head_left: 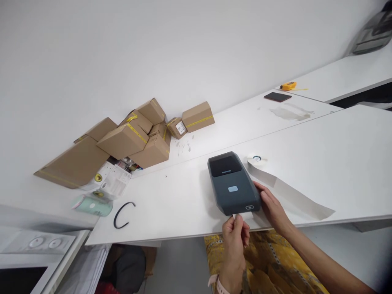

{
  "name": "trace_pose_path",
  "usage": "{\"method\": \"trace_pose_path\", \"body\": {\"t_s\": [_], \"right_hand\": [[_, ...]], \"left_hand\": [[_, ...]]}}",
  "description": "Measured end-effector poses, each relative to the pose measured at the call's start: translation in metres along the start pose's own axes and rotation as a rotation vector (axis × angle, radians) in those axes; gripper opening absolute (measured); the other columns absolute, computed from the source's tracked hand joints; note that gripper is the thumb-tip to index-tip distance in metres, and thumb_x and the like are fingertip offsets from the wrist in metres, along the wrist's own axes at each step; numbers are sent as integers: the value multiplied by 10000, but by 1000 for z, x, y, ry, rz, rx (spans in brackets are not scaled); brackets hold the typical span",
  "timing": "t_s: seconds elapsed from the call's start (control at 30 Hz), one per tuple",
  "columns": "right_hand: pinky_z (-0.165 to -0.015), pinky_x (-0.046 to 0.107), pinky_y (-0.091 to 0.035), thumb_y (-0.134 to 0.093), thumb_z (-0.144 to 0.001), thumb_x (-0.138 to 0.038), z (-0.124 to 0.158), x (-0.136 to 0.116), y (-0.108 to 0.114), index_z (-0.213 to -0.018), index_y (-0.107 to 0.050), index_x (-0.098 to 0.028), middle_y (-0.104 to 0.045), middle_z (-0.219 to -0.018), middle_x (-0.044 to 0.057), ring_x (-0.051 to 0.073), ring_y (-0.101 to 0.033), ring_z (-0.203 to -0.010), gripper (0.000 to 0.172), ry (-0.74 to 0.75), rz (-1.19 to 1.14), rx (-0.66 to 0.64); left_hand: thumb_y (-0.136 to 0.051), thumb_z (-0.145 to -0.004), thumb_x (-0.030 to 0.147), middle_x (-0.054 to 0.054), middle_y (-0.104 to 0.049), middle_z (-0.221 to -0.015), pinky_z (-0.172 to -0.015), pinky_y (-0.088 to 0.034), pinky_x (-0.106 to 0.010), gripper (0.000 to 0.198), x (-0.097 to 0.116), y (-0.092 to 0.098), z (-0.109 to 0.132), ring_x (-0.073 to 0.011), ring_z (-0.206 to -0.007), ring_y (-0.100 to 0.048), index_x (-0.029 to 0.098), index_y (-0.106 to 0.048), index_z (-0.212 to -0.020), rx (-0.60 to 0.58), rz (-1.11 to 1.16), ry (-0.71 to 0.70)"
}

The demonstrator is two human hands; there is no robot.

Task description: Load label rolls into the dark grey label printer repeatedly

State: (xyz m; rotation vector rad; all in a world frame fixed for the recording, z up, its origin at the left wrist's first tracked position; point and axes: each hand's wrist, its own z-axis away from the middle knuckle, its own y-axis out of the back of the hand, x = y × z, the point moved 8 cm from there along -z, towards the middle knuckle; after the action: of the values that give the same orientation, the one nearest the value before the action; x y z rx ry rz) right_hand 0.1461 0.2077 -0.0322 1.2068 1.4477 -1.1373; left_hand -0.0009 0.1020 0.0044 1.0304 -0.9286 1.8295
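Plainly, with twelve o'clock as the far side of the view, the relation that matters is between the left hand (235, 232) and the short paper strip (246, 215) at the printer's near end: the strip lies at about one o'clock from that hand, right at its fingertips. The dark label printer (221, 190) sits on the white table (180, 204) near its front edge, its long axis running from eleven o'clock to five, with the strip end towards the person. The left hand is the nearer to that end, thumb and fingers pinched together on the strip. The right hand (274, 208) has its fingers mostly extended along the printer's side, touching it rather than closed round it; the printer lies at ten o'clock from it.

Between one and two o'clock from the printer lies a paper roll (260, 162), its loose tail trailing off towards four o'clock; the tail shows no readable print. On the printer's near end is a pale outlined emblem (250, 207), too small to make out. At ten o'clock, a small carton (174, 126) bears a white label (180, 128), its writing illegible, and no brand can be read anywhere
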Motion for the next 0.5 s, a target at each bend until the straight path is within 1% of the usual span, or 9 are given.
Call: {"method": "trace_pose_path", "body": {"t_s": [0.1, 0.2, 0.27, 0.3, 0.33, 0.37, 0.4, 0.43, 0.5], "right_hand": [[-1177, 462, -396, -462, -968, -639, 0, 1, 3, -1415, -571, -291, -599, -1468, 51, 288, -519, -1378, 577, -22, 14, 24], [-1179, 457, -388, -472, -978, -603, 2, 0, 3, -1395, -572, -299, -588, -1476, 51, 283, -517, -1380, 526, -64, 25, 44], [-1153, 472, -410, -454, -995, -573, 5, -8, 5, -1404, -542, -308, -574, -1483, 63, 280, -521, -1375, 495, -67, 50, 100], [-1136, 484, -419, -447, -1005, -550, 7, -17, 8, -1403, -530, -312, -554, -1498, 71, 283, -515, -1377, 471, -33, 84, 135], [-1125, 496, -418, -445, -1013, -519, 9, -30, 9, -1389, -533, -317, -530, -1514, 76, 288, -504, -1382, 436, 34, 138, 159], [-1121, 509, -407, -450, -1017, -480, 10, -48, 7, -1358, -552, -322, -507, -1528, 76, 296, -485, -1392, 390, 138, 212, 163], [-1124, 521, -387, -460, -1017, -436, 12, -67, 2, -1316, -579, -325, -483, -1542, 70, 304, -456, -1409, 341, 268, 297, 139], [-1129, 530, -365, -472, -1013, -392, 14, -86, -5, -1277, -603, -326, -462, -1554, 63, 314, -422, -1428, 302, 404, 383, 97], [-1126, 543, -337, -487, -1002, -323, 17, -114, -23, -1248, -626, -326, -443, -1563, 60, 334, -365, -1456, 282, 618, 542, -3]], "left_hand": [[-708, -674, 777, 58, -433, -502, -457, -240, -215, 634, -3, 0, 0, -62, -447, -337, 184, -503, -581, 2, -22, -41], [-670, -686, 803, 46, -452, -511, -470, -277, -217, 642, -10, 3, 1, -73, -458, -373, 187, -513, -595, 2, -68, -45], [-642, -693, 818, 26, -484, -525, -479, -296, -225, 647, -19, 6, 2, -84, -463, -399, 187, -529, -601, -7, -120, -25], [-632, -694, 824, 15, -497, -530, -477, -300, -232, 650, -25, 9, 2, -89, -460, -405, 189, -533, -596, -16, -154, -7], [-626, -691, 829, 3, -508, -533, -473, -304, -239, 653, -32, 12, 4, -94, -456, -408, 191, -534, -587, -24, -189, 13], [-622, -688, 833, -6, -513, -534, -467, -306, -246, 655, -38, 17, 5, -99, -451, -407, 194, -530, -576, -26, -224, 27], [-617, -687, 836, -12, -517, -537, -465, -315, -253, 655, -42, 22, 6, -104, -451, -407, 199, -524, -566, -20, -251, 27], [-608, -694, 836, -16, -518, -542, -469, -331, -260, 653, -43, 29, 8, -111, -458, -413, 204, -516, -562, 8, -270, 6], [-575, -751, 812, -34, -566, -614, -522, -407, -276, 622, -34, 45, 12, -144, -534, -492, 205, -553, -617, 121, -289, -102]]}}
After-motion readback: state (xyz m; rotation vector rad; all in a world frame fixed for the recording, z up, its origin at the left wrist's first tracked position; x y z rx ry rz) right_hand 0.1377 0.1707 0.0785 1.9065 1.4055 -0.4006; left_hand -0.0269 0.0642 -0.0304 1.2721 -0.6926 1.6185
